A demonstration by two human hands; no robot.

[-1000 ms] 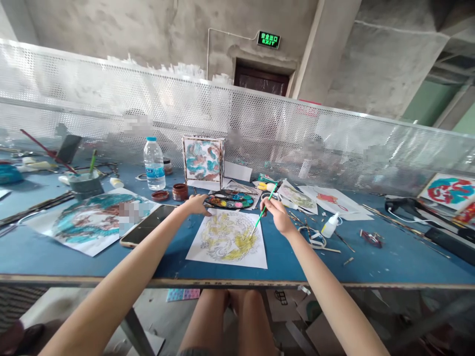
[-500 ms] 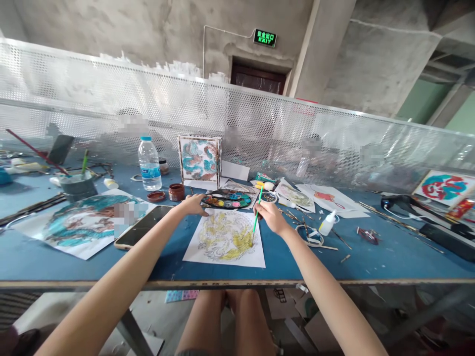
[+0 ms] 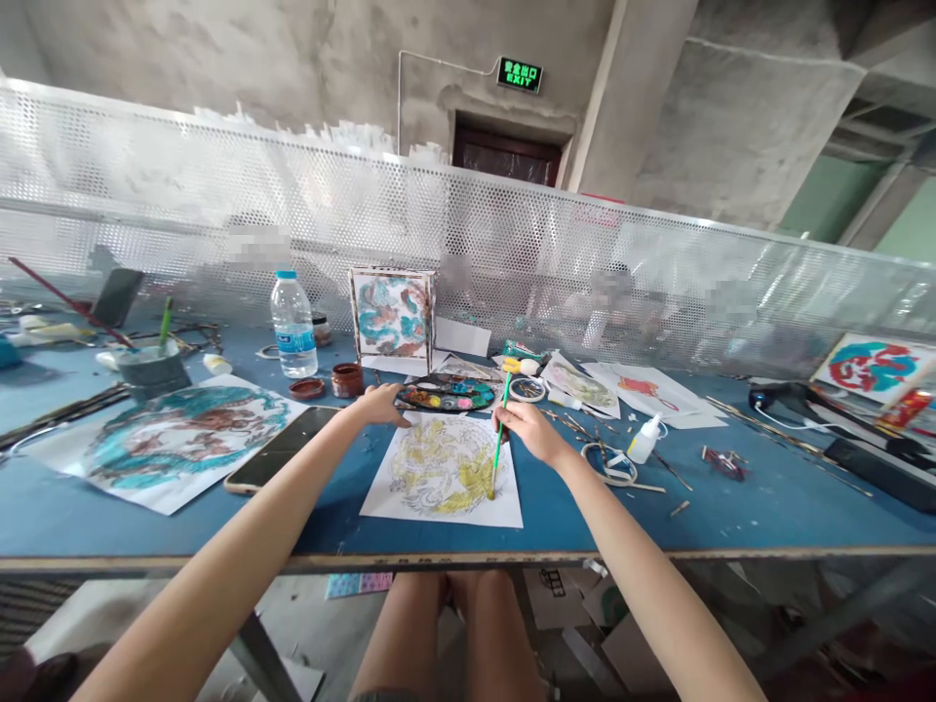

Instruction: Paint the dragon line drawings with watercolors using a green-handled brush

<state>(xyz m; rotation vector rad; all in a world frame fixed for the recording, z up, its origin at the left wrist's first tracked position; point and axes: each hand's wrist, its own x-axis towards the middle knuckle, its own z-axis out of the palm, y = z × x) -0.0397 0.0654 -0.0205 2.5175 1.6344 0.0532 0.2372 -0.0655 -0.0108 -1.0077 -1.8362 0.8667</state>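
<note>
- Right hand (image 3: 527, 429): pinches a green-handled brush (image 3: 498, 447) in a pen-like grip, tip down on the line drawing.
- Left hand (image 3: 380, 402): fingers loosely spread, nothing visibly gripped; thumb side at the far left corner of the sheet (image 3: 443, 468), fingers by the near-left end of the palette (image 3: 448, 394). Pressing or just resting: cannot tell.
- Sheet: flat on the blue table (image 3: 577, 517), between the forearms, palette just beyond its far edge.
- Changed over the last second: brush tip has slid toward the table's near edge, along the right side of the yellow patch (image 3: 472, 486); handle now stands nearer upright; right hand a little further left.
- Unchanged: left hand and sheet, as far as shown.
- Meaning, as a judgement: a yellow stroke is being worked along that edge, sheet staying steady. Much linework looks uncoloured, so colouring seems partway.
- Fresh yellow added in this stroke: too small to tell.
- Nearby: phone (image 3: 284, 448) left of the sheet, partly behind the left forearm.
</note>
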